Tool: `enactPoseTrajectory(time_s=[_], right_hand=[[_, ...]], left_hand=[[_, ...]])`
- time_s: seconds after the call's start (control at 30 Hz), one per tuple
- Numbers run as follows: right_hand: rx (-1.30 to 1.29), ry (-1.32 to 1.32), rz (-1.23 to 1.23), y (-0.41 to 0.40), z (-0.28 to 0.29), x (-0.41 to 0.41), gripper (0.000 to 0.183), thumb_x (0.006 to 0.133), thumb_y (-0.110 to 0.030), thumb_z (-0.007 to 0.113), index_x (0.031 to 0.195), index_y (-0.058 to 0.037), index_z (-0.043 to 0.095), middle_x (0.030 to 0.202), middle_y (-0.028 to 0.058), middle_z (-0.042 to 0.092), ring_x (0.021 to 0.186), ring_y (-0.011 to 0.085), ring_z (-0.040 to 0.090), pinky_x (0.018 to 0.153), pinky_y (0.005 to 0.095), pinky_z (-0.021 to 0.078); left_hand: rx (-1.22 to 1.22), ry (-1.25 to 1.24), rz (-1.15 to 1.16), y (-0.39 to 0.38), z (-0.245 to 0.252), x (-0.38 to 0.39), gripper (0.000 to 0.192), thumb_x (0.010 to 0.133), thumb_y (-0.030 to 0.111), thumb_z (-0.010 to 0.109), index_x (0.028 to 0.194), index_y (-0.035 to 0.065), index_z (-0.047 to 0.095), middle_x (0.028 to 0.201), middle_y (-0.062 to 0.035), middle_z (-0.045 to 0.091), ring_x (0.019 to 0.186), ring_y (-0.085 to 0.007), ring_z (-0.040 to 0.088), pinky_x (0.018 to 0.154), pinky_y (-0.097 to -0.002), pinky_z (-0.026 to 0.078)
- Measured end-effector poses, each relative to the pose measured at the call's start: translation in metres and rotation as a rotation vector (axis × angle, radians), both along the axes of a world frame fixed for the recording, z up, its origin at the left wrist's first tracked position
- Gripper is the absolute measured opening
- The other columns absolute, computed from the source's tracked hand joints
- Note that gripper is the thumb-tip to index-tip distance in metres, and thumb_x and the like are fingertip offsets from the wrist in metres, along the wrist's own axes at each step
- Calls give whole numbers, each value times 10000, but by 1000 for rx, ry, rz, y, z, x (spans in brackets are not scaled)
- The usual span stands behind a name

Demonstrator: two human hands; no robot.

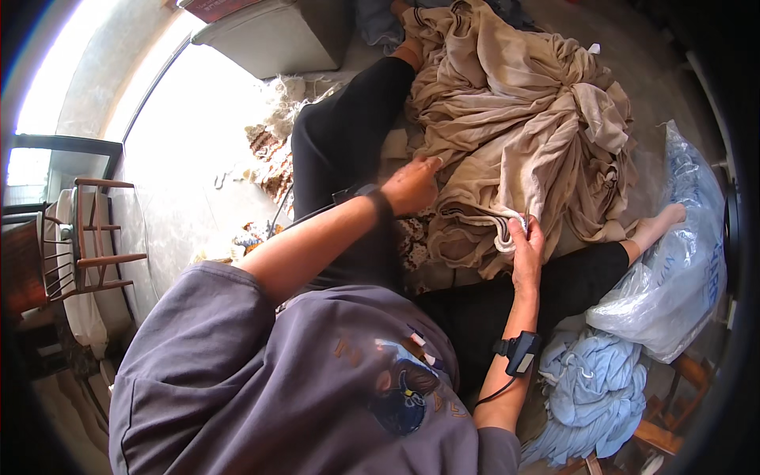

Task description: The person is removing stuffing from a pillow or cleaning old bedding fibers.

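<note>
A large heap of beige knit fabric (499,107) lies on the floor between my outstretched legs. My right hand (526,240) is closed on a white braided cord (504,240) at the dark-striped edge of this fabric. A thin pointed metal tip shows by the right thumb; which tool it belongs to is hidden. My left hand (411,185) is curled at the near left side of the heap, its fingertips close to the fabric. Whether those fingers pinch anything, such as a thread, I cannot make out.
To the right lie a clear plastic bag (659,297) with blue printing and a pile of light blue fabric (594,386). Patterned knit pieces (270,157) lie left of my leg. A grey box (279,41) stands far left, a wooden chair (98,255) at the left edge.
</note>
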State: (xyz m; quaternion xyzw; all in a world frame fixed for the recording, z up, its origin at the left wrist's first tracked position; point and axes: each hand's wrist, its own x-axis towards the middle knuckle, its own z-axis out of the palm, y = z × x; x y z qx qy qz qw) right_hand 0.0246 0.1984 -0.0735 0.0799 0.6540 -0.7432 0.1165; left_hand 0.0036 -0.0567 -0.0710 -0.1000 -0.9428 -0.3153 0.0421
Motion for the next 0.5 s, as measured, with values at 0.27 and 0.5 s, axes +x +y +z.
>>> enactPoseTrajectory(time_s=[0.27, 0.5], right_hand=[[1209, 323, -34, 32, 29, 2, 224, 676, -11, 585, 881, -98, 552, 824, 110, 582, 788, 303, 591, 666, 370, 461], [1137, 279, -167, 60, 48, 5, 284, 642, 4, 629, 886, -66, 502, 902, 73, 514, 797, 244, 584, 679, 334, 465]], left_hand=[[-78, -315, -67, 7, 17, -37, 225, 812, 217, 525, 820, 14, 622, 756, -220, 613, 707, -362, 619, 666, -414, 499], [-75, -140, -15, -18, 35, -50, 164, 792, 184, 527, 782, 36, 596, 729, -188, 614, 730, -357, 608, 643, -438, 478]])
